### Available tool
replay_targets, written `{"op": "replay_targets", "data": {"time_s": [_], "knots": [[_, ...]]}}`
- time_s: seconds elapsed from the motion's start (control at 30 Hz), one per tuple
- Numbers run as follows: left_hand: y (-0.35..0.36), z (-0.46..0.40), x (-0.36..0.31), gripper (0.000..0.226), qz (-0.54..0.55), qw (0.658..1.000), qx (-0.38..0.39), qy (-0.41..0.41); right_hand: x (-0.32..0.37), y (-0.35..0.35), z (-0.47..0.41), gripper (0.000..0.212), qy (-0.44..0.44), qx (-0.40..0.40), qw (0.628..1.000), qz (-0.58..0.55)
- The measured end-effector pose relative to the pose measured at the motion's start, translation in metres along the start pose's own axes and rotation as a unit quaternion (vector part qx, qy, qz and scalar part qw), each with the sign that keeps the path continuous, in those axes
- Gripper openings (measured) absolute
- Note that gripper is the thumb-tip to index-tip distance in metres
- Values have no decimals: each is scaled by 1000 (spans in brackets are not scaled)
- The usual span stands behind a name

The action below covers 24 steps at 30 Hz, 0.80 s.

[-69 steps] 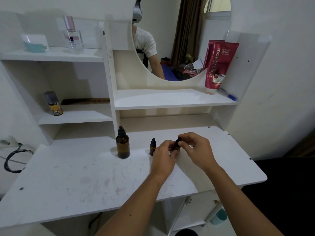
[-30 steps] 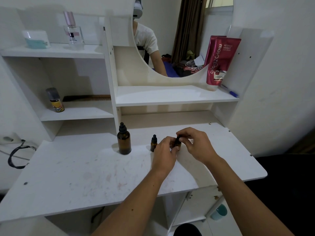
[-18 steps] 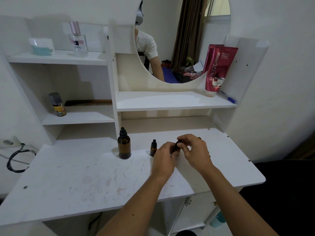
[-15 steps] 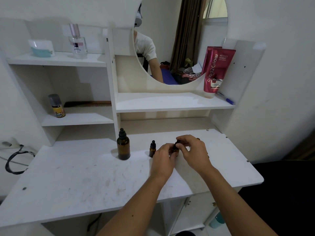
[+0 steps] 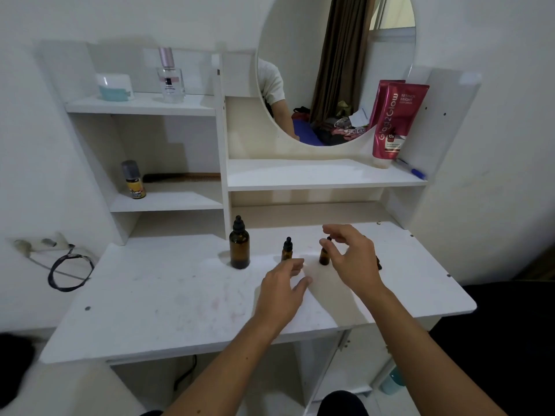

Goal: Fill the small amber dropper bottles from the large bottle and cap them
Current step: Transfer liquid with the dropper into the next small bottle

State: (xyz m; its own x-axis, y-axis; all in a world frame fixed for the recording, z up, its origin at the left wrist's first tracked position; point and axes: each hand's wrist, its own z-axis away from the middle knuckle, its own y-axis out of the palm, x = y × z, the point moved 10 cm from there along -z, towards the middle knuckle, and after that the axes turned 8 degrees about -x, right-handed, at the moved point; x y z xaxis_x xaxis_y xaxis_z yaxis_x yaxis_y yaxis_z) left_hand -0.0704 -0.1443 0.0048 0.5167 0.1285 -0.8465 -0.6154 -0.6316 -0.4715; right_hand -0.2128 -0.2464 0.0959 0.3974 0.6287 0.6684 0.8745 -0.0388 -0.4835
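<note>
The large amber bottle (image 5: 239, 250) stands capped on the white desk (image 5: 180, 295), near the shelf divider. To its right stand two small amber dropper bottles, both upright with black caps on: one (image 5: 287, 251) just beyond my left hand, the other (image 5: 324, 257) beside my right hand. My left hand (image 5: 283, 288) hovers low over the desk with relaxed fingers, holding nothing. My right hand (image 5: 351, 256) is spread loosely around the second bottle's cap, thumb tip close to it, not gripping. A dark bit (image 5: 379, 262) peeks out behind my right hand.
White shelves rise behind the desk with a round mirror (image 5: 336, 70). A red tube (image 5: 393, 121) and a blue pen (image 5: 411, 171) sit on the middle shelf, a small spray can (image 5: 133, 180) on the left shelf, a perfume bottle (image 5: 170, 78) on top. A black cable (image 5: 69, 274) hangs at the left.
Both hands have let go of the second small bottle, which now stands capped on the desk. My left hand has drawn back toward me; my right hand has opened.
</note>
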Motion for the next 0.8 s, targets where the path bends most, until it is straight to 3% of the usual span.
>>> {"op": "replay_targets", "data": {"time_s": [0.23,0.37,0.53,0.67,0.8], "knots": [[-106,2,43,37,20,990,-132,-51,71,38,-5,27,-59,0,998,-26],[-135,-9,62,53,17,981,-178,-79,108,75,-7,26,-71,41,995,-52],[-124,-34,68,73,-1,985,-143,-96,123,121,-10,28,-35,118,991,-54],[-112,-44,70,53,-19,990,-110,-83,122,136,-13,17,-14,119,992,-41],[-113,-45,74,48,-8,991,-108,-82,114,137,-19,3,32,100,992,-68]]}}
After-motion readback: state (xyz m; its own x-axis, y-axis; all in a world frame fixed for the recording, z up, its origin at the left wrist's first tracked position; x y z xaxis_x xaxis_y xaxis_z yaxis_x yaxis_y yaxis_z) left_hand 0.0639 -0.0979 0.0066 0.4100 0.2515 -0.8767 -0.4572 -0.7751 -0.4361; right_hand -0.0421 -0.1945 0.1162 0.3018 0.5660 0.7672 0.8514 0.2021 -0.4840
